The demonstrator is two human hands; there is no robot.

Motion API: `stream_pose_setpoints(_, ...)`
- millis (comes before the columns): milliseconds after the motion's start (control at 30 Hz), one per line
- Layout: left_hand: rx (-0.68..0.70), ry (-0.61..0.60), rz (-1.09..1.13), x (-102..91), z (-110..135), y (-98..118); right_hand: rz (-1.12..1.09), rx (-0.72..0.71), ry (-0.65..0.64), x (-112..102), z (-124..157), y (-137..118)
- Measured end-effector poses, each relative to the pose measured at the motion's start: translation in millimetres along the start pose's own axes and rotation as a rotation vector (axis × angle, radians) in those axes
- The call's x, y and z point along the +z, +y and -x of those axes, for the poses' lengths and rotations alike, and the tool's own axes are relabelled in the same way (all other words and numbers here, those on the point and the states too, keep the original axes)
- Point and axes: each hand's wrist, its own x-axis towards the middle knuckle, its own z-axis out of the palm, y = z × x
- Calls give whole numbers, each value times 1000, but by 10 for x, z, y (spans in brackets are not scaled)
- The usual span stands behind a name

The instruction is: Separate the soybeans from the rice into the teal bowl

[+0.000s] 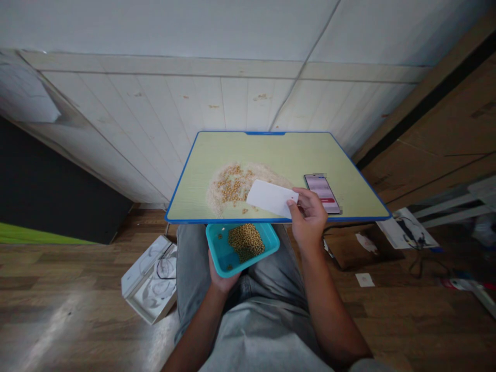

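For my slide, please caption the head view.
Right hand holds a white card over the table; left hand supports a turquoise container of golden balls.

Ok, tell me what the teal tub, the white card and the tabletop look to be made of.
Teal tub: probably moulded plastic, smooth, given its even colour and rounded corners.
White card: stiff paper or thin plastic, matte; it looks flat though held at one end.
Tabletop: perhaps laminated board, given its smooth pale green surface; the blue edging, uniform in colour, could be plastic or painted metal.

Single head-worn view, looking forward and down, table (279, 152) close below
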Motion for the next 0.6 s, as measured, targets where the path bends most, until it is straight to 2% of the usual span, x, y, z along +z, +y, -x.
stream_pose_setpoints(400, 21, 33, -8, 168, -5, 9, 6, 10, -73, 42, 70, -4)
stream_pose_setpoints(600, -5, 111, 44, 64, 10, -5, -17, 30, -104, 99, 108, -6)
